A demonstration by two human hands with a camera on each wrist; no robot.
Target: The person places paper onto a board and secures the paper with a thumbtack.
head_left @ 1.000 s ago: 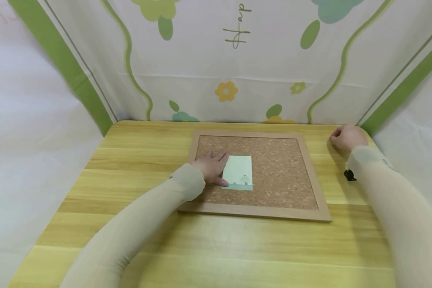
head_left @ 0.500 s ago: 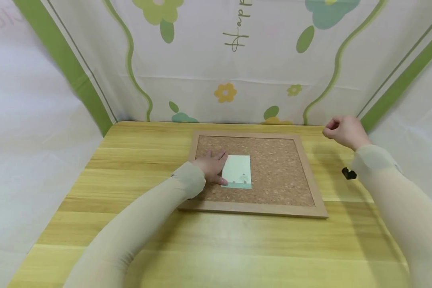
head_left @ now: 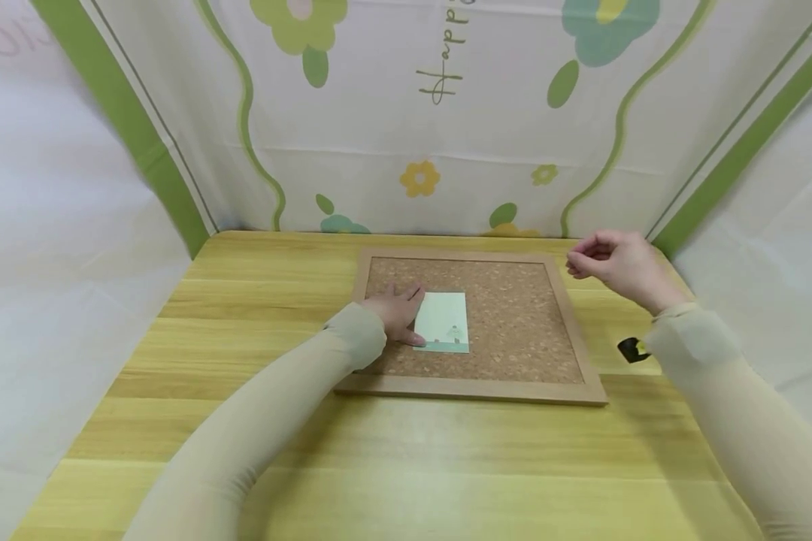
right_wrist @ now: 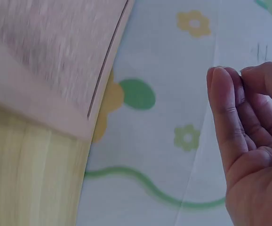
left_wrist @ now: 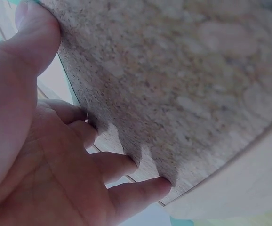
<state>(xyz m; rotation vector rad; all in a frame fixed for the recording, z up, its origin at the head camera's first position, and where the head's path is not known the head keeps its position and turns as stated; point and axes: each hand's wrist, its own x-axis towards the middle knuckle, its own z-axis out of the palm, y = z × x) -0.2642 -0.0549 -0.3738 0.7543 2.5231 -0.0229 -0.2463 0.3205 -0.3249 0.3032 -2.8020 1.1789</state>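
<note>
A pale green note card (head_left: 444,317) with a small tree print lies on a wood-framed cork board (head_left: 514,319). My left hand (head_left: 394,312) rests on the board with its fingers spread, the thumb and forefinger over the card's left edge. In the left wrist view, its fingertips (left_wrist: 162,186) press on the cork. My right hand (head_left: 619,267) is raised just beyond the board's far right corner. Its fingers are curled, and the thumb (right_wrist: 222,87) meets the forefinger tip in the right wrist view. I cannot tell whether something tiny is pinched there.
A small black object (head_left: 631,350) with a yellow part lies to the right of the board, beside the right sleeve. The wooden table (head_left: 406,466) ends at a white flowered curtain (head_left: 352,165) behind. White cloth also hangs on both sides.
The right hand has lifted off the table's far right corner and moved left toward the board, thumb and fingers together. The left hand and card stay in place; the head view has shifted slightly.
</note>
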